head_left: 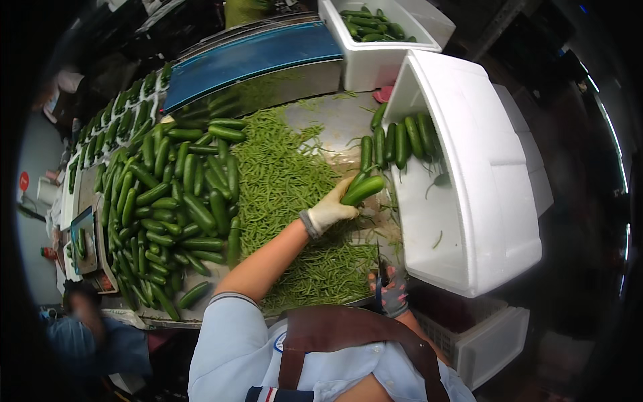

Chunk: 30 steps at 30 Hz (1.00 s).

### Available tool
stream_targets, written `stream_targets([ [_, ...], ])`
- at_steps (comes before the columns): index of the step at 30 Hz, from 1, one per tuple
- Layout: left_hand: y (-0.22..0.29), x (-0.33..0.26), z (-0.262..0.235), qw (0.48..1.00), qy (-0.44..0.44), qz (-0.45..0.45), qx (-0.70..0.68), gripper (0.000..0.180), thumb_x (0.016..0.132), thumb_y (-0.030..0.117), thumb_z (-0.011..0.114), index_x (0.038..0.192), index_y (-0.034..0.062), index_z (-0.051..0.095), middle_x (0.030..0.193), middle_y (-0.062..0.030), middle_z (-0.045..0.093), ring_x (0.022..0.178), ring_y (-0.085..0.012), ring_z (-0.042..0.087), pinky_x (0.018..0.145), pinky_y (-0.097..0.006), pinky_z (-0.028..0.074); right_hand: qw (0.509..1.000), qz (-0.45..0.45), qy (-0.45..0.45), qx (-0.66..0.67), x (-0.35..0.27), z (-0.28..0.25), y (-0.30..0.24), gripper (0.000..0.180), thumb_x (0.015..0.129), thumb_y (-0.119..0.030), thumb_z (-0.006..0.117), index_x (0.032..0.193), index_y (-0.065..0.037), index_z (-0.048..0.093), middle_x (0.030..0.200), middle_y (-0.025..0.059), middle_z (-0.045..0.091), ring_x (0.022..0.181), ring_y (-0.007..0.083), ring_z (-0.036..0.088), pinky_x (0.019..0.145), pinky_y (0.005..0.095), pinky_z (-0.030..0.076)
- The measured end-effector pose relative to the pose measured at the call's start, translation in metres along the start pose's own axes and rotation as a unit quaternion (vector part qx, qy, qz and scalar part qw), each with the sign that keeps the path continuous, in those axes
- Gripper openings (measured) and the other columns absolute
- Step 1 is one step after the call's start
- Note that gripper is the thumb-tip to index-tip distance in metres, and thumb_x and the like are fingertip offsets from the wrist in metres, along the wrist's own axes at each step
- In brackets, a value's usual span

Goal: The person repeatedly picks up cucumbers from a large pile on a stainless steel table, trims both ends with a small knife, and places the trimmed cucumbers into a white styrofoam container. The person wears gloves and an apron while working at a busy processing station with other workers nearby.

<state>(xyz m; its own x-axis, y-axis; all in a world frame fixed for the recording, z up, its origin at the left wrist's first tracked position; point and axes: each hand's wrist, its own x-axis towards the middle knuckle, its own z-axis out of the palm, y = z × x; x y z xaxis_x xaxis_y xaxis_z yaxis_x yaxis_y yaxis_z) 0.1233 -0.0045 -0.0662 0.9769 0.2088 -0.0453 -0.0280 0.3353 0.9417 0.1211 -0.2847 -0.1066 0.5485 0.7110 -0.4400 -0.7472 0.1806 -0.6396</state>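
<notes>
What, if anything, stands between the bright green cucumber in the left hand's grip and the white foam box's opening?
Nothing visible blocks the bright green cucumber from the white foam box; darker cucumbers occupy its far end.

"What surfaces can I make out on my feed?"

"At the right, I see a matt white foam box (499, 201); left of centre, smooth, glossy cucumbers (201, 213); at centre, a matt cloth-looking pale glove (329, 212)"

"And near the top?"

"A glossy blue panel (254, 63) above a shiny metal side (274, 89); at lower centre, a smooth brown apron (325, 327) over a matt cloth shirt (228, 348)"
</notes>
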Motion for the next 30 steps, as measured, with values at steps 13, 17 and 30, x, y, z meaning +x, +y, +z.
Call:
stream_targets([
  [13, 0.063, -0.121, -0.010, 0.974, -0.081, -0.133, -0.163, 0.084, 0.063, 0.027, 0.068, 0.129, -0.0051, 0.028, 0.094, -0.0134, 0.059, 0.075, -0.0187, 0.059, 0.069, -0.030, 0.047, 0.962, -0.101, -0.152, -0.201, 0.031, 0.078, -0.029, 0.037, 0.079, -0.004, 0.058, 0.112, 0.001, 0.042, 0.103, 0.0140, 0.050, 0.083, 0.0222, 0.058, 0.067, 0.0256, 0.051],
  [17, 0.059, -0.134, -0.014, 0.975, -0.059, -0.132, -0.166, 0.079, 0.067, 0.031, 0.066, 0.129, -0.0030, 0.030, 0.092, -0.0132, 0.059, 0.077, -0.0182, 0.059, 0.070, -0.029, 0.048, 0.952, -0.062, -0.155, -0.255, 0.035, 0.071, -0.027, 0.035, 0.081, -0.003, 0.054, 0.114, 0.001, 0.041, 0.103, 0.0134, 0.049, 0.076, 0.0232, 0.059, 0.063, 0.0270, 0.051],
  [30, 0.048, -0.114, -0.003, 0.845, 0.218, -0.007, -0.488, 0.056, 0.085, 0.051, 0.043, 0.117, 0.0044, 0.042, 0.102, -0.0148, 0.054, 0.092, -0.0276, 0.054, 0.081, -0.041, 0.045, 0.643, -0.411, -0.039, -0.645, 0.013, 0.125, 0.011, 0.039, 0.068, -0.012, 0.063, 0.104, 0.001, 0.054, 0.089, 0.0164, 0.056, 0.079, 0.0322, 0.054, 0.068, 0.0356, 0.045],
])
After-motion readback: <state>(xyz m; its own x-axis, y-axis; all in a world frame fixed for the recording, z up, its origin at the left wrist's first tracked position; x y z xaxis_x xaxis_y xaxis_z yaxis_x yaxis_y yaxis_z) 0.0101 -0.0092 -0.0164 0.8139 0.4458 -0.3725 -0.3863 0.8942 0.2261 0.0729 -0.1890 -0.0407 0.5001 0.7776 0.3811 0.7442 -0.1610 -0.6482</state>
